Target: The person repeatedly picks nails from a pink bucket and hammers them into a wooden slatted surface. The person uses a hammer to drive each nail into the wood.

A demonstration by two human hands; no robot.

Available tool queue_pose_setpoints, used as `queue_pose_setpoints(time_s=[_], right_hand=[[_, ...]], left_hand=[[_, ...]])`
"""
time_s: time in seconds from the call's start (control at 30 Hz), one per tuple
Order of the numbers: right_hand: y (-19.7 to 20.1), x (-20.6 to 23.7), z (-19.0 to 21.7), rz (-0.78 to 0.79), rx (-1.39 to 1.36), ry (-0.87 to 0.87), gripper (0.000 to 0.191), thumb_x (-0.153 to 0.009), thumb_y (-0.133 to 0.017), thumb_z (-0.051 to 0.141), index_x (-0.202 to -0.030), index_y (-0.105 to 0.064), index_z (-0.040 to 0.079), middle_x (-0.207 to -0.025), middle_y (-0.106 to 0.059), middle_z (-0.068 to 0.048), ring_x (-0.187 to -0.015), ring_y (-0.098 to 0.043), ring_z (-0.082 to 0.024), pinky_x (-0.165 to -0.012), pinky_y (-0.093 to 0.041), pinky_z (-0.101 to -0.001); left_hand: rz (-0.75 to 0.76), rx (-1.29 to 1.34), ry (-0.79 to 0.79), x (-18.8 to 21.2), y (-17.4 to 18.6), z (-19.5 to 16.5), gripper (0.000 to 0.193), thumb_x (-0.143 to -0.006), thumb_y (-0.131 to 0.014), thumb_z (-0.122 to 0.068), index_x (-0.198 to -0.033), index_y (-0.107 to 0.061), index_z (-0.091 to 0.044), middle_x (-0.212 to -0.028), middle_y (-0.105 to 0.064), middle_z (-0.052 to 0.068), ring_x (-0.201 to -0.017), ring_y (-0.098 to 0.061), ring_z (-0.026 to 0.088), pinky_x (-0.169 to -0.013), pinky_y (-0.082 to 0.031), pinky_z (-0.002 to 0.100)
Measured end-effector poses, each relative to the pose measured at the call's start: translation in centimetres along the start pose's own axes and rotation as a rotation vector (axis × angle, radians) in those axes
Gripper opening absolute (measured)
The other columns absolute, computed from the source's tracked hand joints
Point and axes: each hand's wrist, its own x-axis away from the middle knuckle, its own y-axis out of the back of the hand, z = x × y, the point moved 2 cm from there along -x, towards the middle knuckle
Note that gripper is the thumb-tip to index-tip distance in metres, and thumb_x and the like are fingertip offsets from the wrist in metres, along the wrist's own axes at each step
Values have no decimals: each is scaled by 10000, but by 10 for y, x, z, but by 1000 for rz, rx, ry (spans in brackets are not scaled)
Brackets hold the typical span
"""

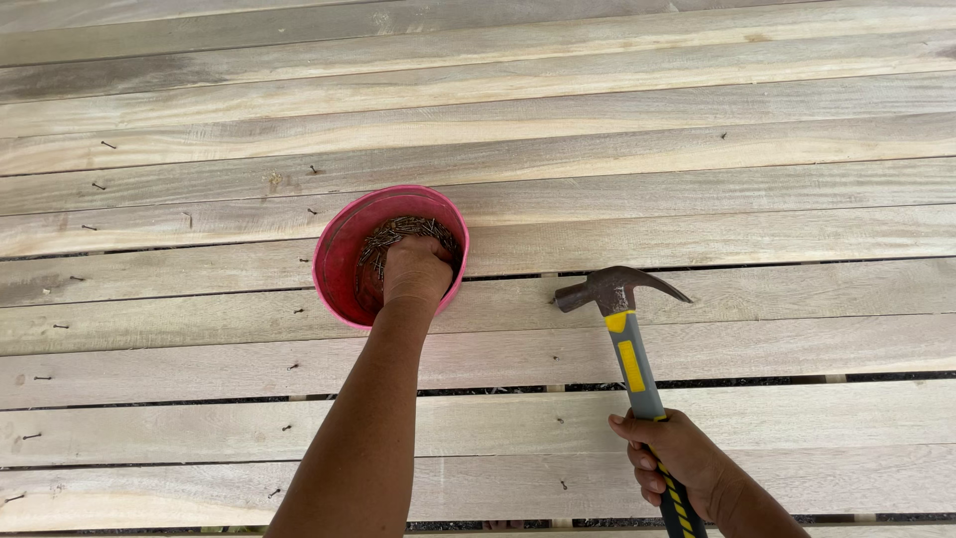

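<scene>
While the left hand (416,271) is sunk inside the pink bowl (339,249), its fingers curled down into the heap of dark nails (398,231), the right hand (675,460) is clenched around the grey-and-yellow handle of a claw hammer (619,291). Its rusty head rests on the pale wooden planks (757,139), to the right of the bowl. Small nails stand partly driven along the boards at left.

No packages, labels, signs or screens in view.
</scene>
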Motion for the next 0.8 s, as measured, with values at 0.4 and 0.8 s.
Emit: queue_pose_setpoints(time_s=[0.4,0.8], right_hand=[[-1,-6,4,78,-62,8,385,-945,-703,363,-765,-446,140,-532,-389,3,-391,-382,-140,-396,-384,-352],[4,2,13,51,-51,12,327,-938,-699,306,-791,-476,116,-530,-426,-23,-386,-392,-148,-379,-360,-350]], left_hand=[[39,15,-66,2,3,-1,341,-840,-699,-86,-1153,-751,-213,-1207,-703,127,-1143,-672,310,-1019,-542,397],[-74,71,-132,-1,-2,8,182,-801,-727,-80,-923,-832,-165,-1115,-749,126,-1028,-719,303,-977,-564,385]])
